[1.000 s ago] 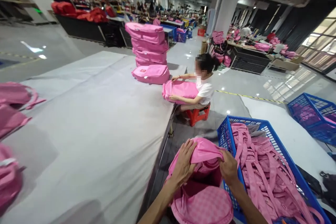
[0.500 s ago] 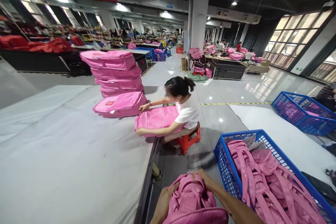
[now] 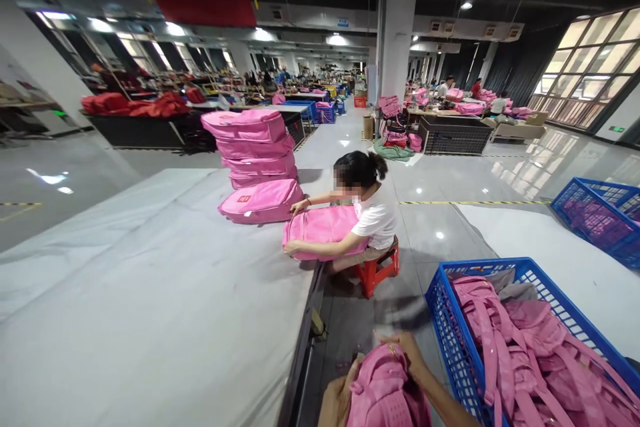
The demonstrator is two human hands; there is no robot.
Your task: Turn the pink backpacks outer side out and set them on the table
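Observation:
A pink backpack [image 3: 383, 383] is at the bottom of the view, crumpled and partly cut off by the lower edge. My left hand [image 3: 340, 392] grips its left side, fingers partly hidden by the fabric. Around the upper right edge of the same bag, close to a small gold-coloured zip part, my right hand [image 3: 407, 355] is closed. Just right of my right forearm stands a blue plastic crate [image 3: 443, 327] holding several pink backpacks [image 3: 523, 340] with long straps. The white-covered table [image 3: 190, 320] lies to the left of my hands.
Across the table corner a co-worker [image 3: 377, 213] sits on a red stool [image 3: 380, 270], both hands on a flat pink bag [image 3: 323, 227]. Beyond lie another pink bag [image 3: 260, 201] and a stack of pink bags [image 3: 257, 147]. A second blue crate [image 3: 597, 217] stands far right.
My view has swung left, so the surroundings sit further right. The backpack in my hands has tilted; its broad lower panel no longer shows. The co-worker keeps nearly the same pose.

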